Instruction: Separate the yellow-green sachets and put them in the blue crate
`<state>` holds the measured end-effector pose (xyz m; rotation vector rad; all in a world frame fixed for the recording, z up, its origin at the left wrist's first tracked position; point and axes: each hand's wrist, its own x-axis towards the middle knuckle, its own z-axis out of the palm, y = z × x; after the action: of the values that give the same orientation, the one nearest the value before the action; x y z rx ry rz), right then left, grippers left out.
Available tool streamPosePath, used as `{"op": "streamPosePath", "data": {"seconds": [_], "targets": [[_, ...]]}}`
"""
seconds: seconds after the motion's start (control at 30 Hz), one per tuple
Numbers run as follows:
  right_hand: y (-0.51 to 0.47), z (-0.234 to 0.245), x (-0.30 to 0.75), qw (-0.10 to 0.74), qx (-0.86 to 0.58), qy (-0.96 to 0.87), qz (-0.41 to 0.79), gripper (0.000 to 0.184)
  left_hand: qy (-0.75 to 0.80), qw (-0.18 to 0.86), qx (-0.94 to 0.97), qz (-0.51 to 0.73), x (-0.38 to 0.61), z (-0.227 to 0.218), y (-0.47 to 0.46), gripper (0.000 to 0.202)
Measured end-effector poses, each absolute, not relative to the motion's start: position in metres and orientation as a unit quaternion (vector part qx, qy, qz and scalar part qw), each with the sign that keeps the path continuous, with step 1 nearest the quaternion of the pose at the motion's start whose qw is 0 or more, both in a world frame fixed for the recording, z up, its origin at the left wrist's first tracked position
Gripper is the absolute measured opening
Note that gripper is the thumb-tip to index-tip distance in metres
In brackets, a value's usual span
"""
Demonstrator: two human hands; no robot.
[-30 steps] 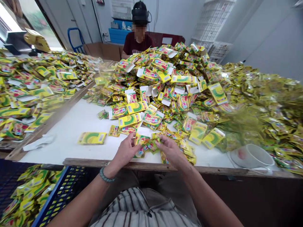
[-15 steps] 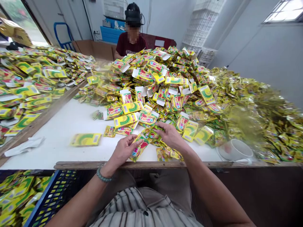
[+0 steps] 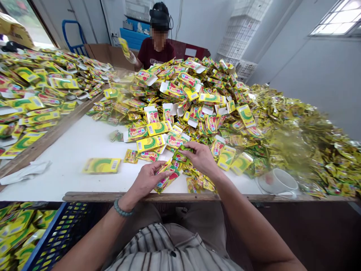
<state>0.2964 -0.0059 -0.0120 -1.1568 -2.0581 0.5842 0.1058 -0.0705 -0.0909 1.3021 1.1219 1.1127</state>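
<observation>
My left hand (image 3: 149, 177) is closed on a small yellow and green candy box (image 3: 168, 178), tilted over the table's front edge. Just up and right of that box, my right hand (image 3: 200, 158) pinches a small green candy packet (image 3: 182, 154) between thumb and fingers. The packet is close to the box's upper end, above other packets. Several small yellow packets (image 3: 199, 182) lie on the white table below my right hand. Beyond both hands, more candy boxes (image 3: 149, 143) rest at the foot of a large heap.
A clear plastic cup (image 3: 278, 182) lies at the right front by a heap of packets (image 3: 324, 150). One box (image 3: 102, 165) and white paper (image 3: 25, 173) lie left. A wooden strip (image 3: 50, 135) borders more boxes. Below stands a blue crate (image 3: 56, 233). A co-worker (image 3: 156, 52) sits opposite.
My right hand has lifted slightly with the green packet, which now shows more clearly between its fingers. My left hand still holds the box. The co-worker's hand has come up holding a yellow box.
</observation>
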Motion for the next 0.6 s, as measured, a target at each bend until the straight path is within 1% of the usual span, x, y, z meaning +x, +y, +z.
{"op": "streamPosePath", "data": {"seconds": [0.1, 0.17, 0.33, 0.47, 0.6], "targets": [[-0.012, -0.02, 0.291, 0.384, -0.458, -0.771, 0.22, 0.013, 0.465, 0.574, 0.478, 0.475, 0.108, -0.093, -0.072, 0.057], [-0.015, -0.025, 0.291, 0.399, -0.478, -0.747, 0.234, 0.016, 0.474, 0.589, 0.447, 0.478, 0.11, -0.093, -0.073, 0.062], [-0.019, -0.035, 0.296, 0.455, -0.505, -0.68, 0.276, 0.025, 0.49, 0.562, 0.473, 0.47, 0.112, -0.092, -0.074, 0.062], [-0.02, -0.039, 0.301, 0.479, -0.512, -0.639, 0.316, 0.029, 0.476, 0.577, 0.466, 0.473, 0.112, -0.086, -0.076, 0.06], [-0.023, -0.043, 0.304, 0.512, -0.511, -0.6, 0.341, 0.032, 0.501, 0.52, 0.496, 0.483, 0.113, -0.079, -0.079, 0.053]]}}
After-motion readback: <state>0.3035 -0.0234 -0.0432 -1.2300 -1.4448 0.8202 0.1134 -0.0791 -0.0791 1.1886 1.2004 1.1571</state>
